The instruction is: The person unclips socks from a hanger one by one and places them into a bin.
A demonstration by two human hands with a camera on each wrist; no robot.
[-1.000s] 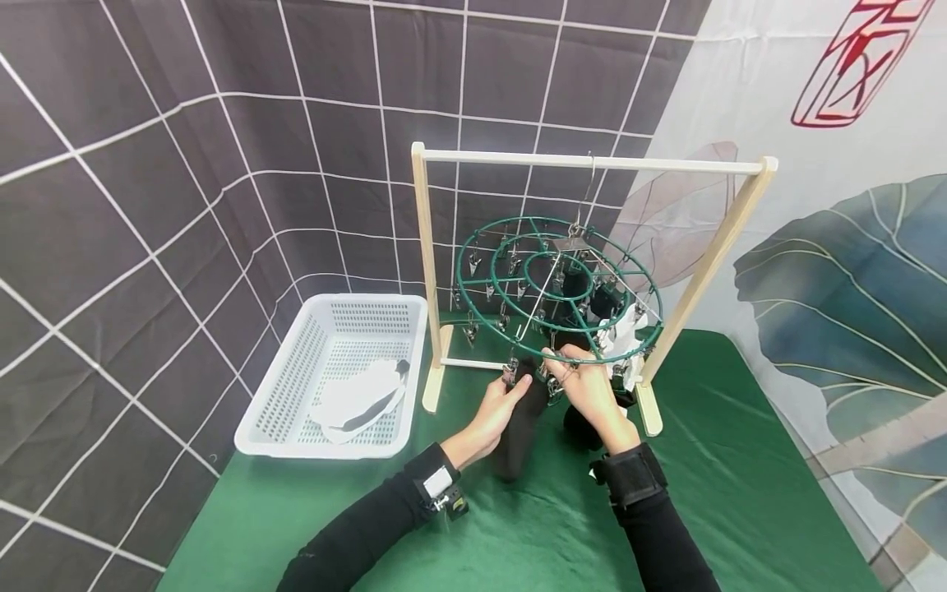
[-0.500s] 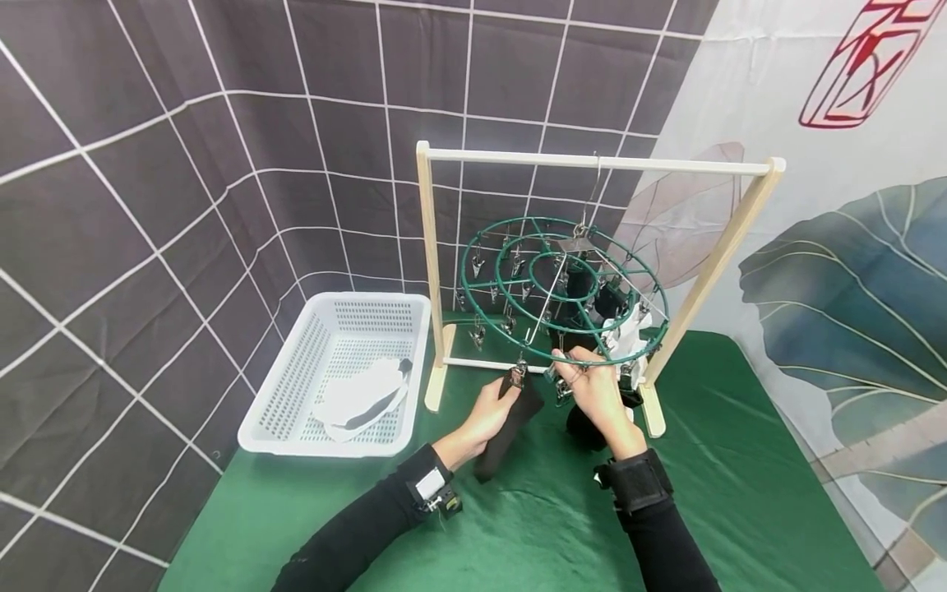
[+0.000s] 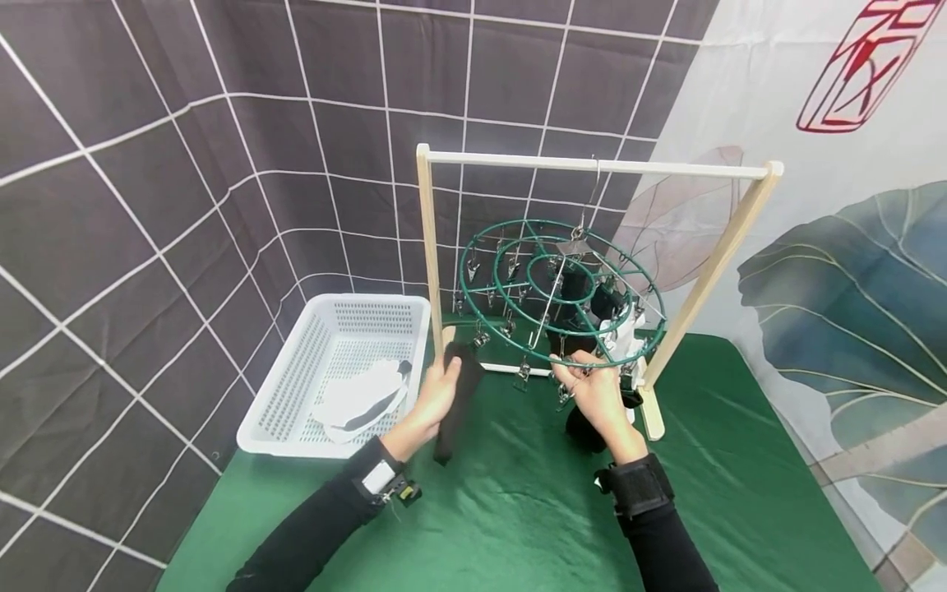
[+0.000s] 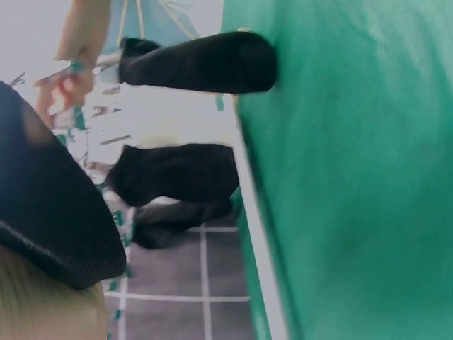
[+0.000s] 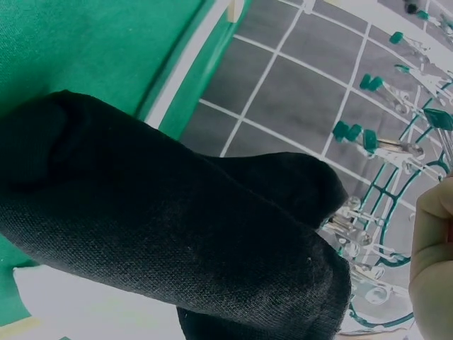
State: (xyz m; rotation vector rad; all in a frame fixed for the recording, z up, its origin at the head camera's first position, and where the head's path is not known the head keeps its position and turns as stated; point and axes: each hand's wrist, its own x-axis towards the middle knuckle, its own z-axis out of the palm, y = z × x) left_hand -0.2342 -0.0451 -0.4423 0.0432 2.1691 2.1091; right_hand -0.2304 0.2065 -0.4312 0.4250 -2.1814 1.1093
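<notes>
A limp black sock (image 3: 460, 403) hangs from my left hand (image 3: 436, 390), gripped between thumb and fingers beside the rack's left post. In the left wrist view this sock (image 4: 56, 198) fills the left edge. At the front rim of the green round clip hanger (image 3: 547, 221), my right hand (image 3: 595, 395) pinches a metal clip with green tips (image 5: 439, 119). Close by that hand, another black sock (image 5: 177, 219) hangs large in the right wrist view. More black socks (image 4: 180, 173) and a white cloth item (image 3: 625, 337) hang from the hanger's right side.
A wooden rack with a white top bar (image 3: 510, 160) carries the hanger. On the left stands a white perforated basket (image 3: 255, 427) with white-and-grey cloth (image 3: 362, 399) inside. Several unused clips (image 3: 473, 267) dangle on the hanger's left. Green cloth (image 3: 503, 510) covers the table.
My left hand has carried the black sock leftward, away from the clip at the hanger's front rim, to the left post. The right hand stays at the rim. The hanger has turned slightly.
</notes>
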